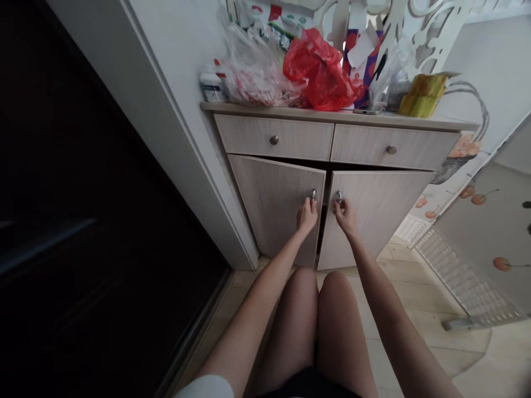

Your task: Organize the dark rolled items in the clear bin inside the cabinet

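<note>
A pale wood-grain cabinet stands before me, its left door [274, 190] and right door [377, 204] both slightly ajar, with a dark gap between them. My left hand [307, 214] is closed on the metal handle [313, 194] of the left door. On the right door, the fingers of my right hand [345, 214] grip the lower part of the other metal handle [339, 196]. What lies inside the cabinet is hidden in shadow.
Two shut drawers with round knobs [274, 140] sit above the doors. On the cabinet top [265, 112] lie a red plastic bag [319, 69], a clear bag [257, 72], a white bottle [213, 87] and a yellow package [423, 95]. A dark doorway [83, 221] is at left.
</note>
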A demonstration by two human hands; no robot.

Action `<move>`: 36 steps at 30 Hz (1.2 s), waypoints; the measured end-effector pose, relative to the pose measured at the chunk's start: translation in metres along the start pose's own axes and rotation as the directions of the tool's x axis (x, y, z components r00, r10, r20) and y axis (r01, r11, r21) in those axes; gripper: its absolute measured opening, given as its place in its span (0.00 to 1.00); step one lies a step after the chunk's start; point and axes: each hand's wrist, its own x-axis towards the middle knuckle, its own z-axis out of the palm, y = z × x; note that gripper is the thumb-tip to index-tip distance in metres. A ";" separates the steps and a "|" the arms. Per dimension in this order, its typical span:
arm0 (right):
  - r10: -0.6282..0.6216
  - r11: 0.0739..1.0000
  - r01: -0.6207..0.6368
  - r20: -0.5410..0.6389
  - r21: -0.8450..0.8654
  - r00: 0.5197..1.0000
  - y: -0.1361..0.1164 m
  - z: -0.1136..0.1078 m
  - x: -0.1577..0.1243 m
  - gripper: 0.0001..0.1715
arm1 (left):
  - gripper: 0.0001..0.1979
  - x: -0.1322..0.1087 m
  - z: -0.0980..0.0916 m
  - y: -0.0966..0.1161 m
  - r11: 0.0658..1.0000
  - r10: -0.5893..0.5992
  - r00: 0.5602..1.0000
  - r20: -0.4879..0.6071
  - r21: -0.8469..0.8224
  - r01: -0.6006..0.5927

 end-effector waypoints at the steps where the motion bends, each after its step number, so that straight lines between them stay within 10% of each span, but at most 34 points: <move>1: -0.017 1.000 0.017 -0.007 -0.010 1.000 -0.004 -0.010 -0.013 0.19 | 0.11 -0.013 -0.006 -0.007 1.000 0.021 1.000 -0.021 -0.008 -0.021; 13: -0.022 0.986 -0.005 -0.157 -0.167 0.987 -0.026 -0.098 -0.107 0.19 | 0.08 -0.084 -0.057 -0.046 0.985 0.071 0.976 -0.206 -0.140 -0.101; 36: 0.012 0.976 -0.057 -0.210 -0.212 0.978 -0.030 -0.111 -0.120 0.23 | 0.10 -0.100 -0.078 -0.067 0.988 0.087 0.954 -0.287 -0.096 -0.119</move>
